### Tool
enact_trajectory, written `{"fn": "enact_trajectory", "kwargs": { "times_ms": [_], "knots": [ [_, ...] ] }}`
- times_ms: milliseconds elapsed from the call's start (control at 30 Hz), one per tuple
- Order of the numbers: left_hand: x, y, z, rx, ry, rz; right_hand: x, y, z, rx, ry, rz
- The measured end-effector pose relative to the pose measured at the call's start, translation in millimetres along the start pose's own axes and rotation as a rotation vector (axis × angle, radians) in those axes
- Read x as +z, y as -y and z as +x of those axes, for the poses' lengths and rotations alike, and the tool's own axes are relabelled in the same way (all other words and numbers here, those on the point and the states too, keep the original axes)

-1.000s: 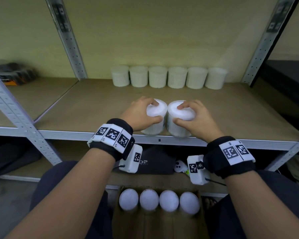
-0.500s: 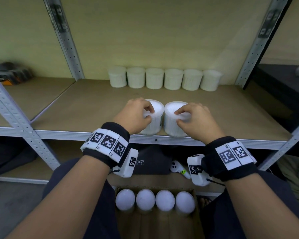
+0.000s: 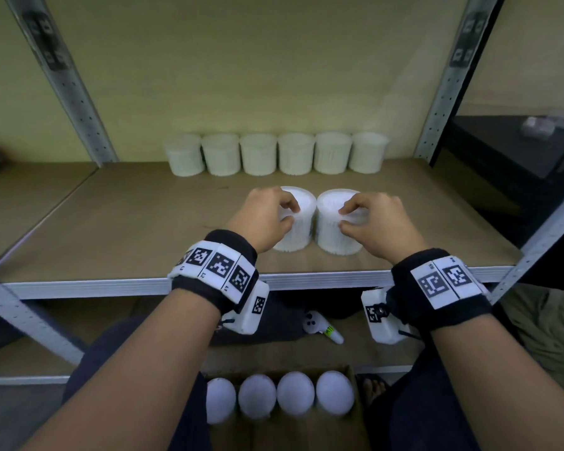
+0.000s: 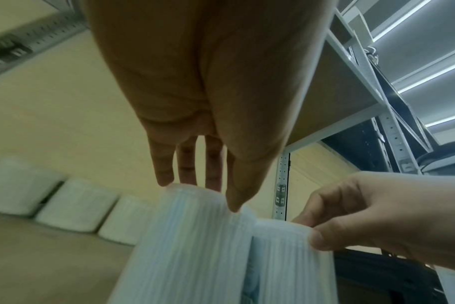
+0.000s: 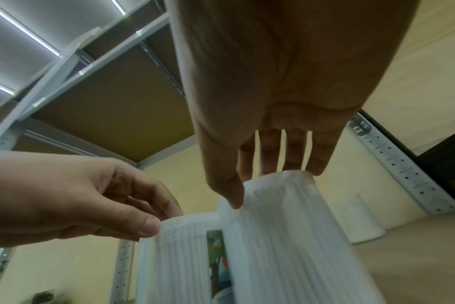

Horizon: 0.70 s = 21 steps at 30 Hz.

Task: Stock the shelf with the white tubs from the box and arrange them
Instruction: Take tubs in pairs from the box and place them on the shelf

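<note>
Two white ribbed tubs stand side by side on the wooden shelf, a little back from its front edge. My left hand pinches the lid of the left tub from above with curled fingertips and thumb. My right hand holds the lid of the right tub the same way. In the left wrist view the thumb and fingertips of my left hand meet the tub's top rim. The right wrist view shows my right hand on its tub. The tubs touch or nearly touch.
A row of several white tubs lines the back of the shelf against the wall. A cardboard box between my legs holds more white tubs. Grey uprights frame the bay. A white controller lies on the lower shelf.
Both tubs have moved back from the shelf's front edge. My hands have shifted from wrapping the tubs' sides to fingertips on the lids.
</note>
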<state>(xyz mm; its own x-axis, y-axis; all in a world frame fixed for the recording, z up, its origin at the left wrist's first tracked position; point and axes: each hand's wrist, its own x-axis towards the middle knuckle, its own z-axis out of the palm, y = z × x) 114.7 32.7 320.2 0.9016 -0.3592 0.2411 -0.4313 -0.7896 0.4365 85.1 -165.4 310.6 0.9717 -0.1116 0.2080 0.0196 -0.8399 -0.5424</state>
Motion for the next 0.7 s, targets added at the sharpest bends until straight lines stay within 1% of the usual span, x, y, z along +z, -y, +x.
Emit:
{"fn": "enact_trajectory", "kwargs": {
  "times_ms": [200, 367, 500, 700],
  "knots": [
    [20, -18, 46, 0.024, 0.018, -0.006, -9, -24, 32, 0.083, 0.009, -0.050],
    [35, -27, 84, 0.051, 0.072, 0.014, -20, -38, 63, 0.143, 0.014, -0.085],
    [43, -32, 114, 0.073, 0.133, 0.045, -26, -52, 89, 0.168, 0.009, -0.121],
    [58, -37, 154, 0.088, 0.204, 0.072, -31, -68, 122, 0.164, -0.023, -0.170]
  ]
}}
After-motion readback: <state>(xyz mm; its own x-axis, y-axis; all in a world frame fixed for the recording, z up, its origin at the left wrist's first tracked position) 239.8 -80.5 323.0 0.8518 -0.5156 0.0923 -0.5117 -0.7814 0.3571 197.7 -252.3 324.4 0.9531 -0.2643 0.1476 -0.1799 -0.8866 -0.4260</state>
